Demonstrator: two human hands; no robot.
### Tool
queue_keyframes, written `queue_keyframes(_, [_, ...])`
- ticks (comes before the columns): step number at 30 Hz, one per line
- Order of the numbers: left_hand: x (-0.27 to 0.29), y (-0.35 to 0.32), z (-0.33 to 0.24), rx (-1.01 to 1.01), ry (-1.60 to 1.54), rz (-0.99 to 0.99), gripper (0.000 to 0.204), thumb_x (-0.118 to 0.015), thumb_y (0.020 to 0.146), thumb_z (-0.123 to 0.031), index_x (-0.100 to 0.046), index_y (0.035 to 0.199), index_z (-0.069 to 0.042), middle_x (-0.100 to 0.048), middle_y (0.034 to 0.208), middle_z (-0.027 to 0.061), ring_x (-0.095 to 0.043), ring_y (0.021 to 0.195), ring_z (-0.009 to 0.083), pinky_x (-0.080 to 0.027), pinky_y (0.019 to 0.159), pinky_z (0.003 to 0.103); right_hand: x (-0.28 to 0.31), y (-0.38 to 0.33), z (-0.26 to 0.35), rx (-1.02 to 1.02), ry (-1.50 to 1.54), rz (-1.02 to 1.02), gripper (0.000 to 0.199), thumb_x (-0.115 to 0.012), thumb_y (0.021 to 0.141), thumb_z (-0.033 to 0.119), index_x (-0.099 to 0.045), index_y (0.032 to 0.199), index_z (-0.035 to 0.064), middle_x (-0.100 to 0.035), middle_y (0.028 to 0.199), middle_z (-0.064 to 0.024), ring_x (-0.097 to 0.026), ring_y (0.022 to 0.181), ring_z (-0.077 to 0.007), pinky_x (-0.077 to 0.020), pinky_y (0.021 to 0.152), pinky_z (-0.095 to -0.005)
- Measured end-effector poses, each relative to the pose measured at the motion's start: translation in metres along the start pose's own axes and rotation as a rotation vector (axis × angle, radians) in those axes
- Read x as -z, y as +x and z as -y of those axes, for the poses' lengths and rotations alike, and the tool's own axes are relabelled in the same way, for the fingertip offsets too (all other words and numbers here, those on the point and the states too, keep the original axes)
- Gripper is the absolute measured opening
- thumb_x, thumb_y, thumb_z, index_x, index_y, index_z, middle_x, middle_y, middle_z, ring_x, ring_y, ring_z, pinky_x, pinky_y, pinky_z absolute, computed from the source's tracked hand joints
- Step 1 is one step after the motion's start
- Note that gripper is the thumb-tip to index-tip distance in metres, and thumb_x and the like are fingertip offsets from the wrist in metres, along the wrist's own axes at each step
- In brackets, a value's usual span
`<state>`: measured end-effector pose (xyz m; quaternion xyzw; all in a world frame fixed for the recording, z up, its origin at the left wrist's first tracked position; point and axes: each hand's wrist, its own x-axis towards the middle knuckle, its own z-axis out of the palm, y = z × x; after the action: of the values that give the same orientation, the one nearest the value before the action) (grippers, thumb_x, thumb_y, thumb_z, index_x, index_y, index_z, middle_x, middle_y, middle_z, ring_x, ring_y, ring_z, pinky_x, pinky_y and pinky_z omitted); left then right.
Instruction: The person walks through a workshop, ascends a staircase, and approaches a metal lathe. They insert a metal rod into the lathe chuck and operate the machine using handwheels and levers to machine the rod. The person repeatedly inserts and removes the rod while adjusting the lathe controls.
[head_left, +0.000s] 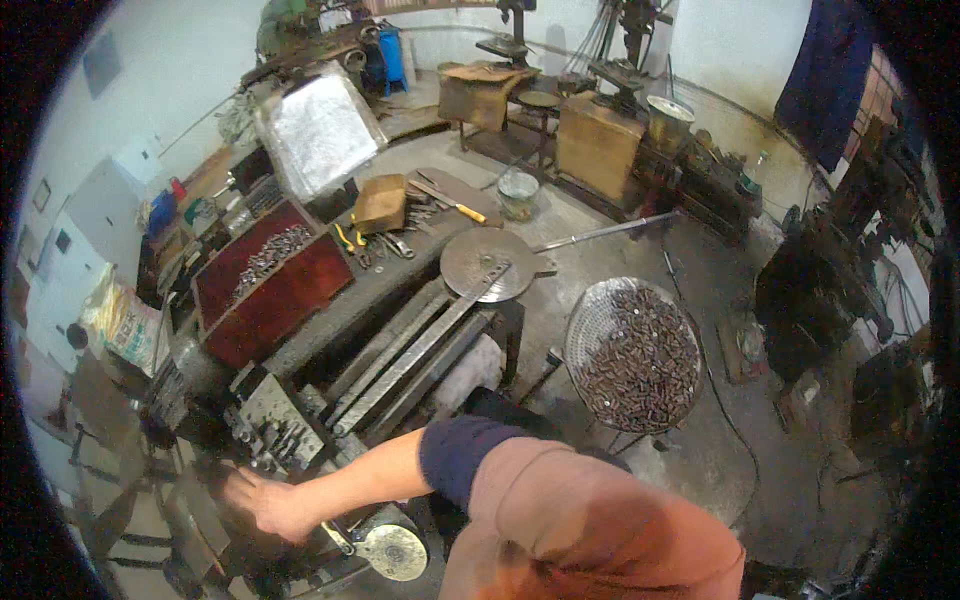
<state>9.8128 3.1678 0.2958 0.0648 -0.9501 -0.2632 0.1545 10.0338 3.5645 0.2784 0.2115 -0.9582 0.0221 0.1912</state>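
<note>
My right hand (268, 504) reaches across to the lower left over dark machine parts. Its back faces up, and its fingers are blurred against the dark metal, so what they touch or hold is hidden. Just beyond it sits a metal block (280, 420) carrying several small dark parts. Below my forearm is a round pale-metal disc (394, 552) with a lever (338, 540) beside it. Long steel rails (400, 360) run from the block toward a round metal plate (486, 265). My left hand is not in view.
A red tray (285, 310) of small metal parts stands left of the rails. Right of them, a perforated round basin (590, 335) is heaped with short metal pieces. Pliers (350, 243), a cardboard box (381, 204) and a yellow-handled tool (470, 213) lie farther off. A cable (722, 400) crosses the floor.
</note>
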Motion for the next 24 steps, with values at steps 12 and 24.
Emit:
queue_keyframes(12, [0.03, -0.122, 0.034, 0.243, -0.486, -0.155, 0.035, -0.056, 0.076, -0.02, -0.054, 0.105, -0.001, -0.053, 0.101, 0.0228, -0.055, 0.087, 0.0342, -0.045, 0.078, 0.043, 0.06, -0.446, -0.066, -1.403, 0.074, -0.226, 0.035, -0.06, 0.053, 0.021, -0.061, 0.085, 0.007, -0.056, 0.079, -0.0127, -0.055, 0.076, -0.0305, -0.0456, 0.066, -0.0367])
queue_keyframes(24, [0.027, -0.154, -0.085, -0.057, -0.729, 0.124, 0.032, -0.053, 0.076, -0.012, -0.053, 0.104, 0.004, -0.054, 0.095, 0.0228, -0.054, 0.083, 0.0323, -0.045, 0.076, 0.041, -0.016, -0.579, -0.089, -1.79, -0.231, 0.391, 0.023, -0.054, 0.061, 0.024, -0.064, 0.07, 0.0062, -0.06, 0.082, -0.0138, -0.056, 0.083, -0.0269, -0.0443, 0.074, -0.035])
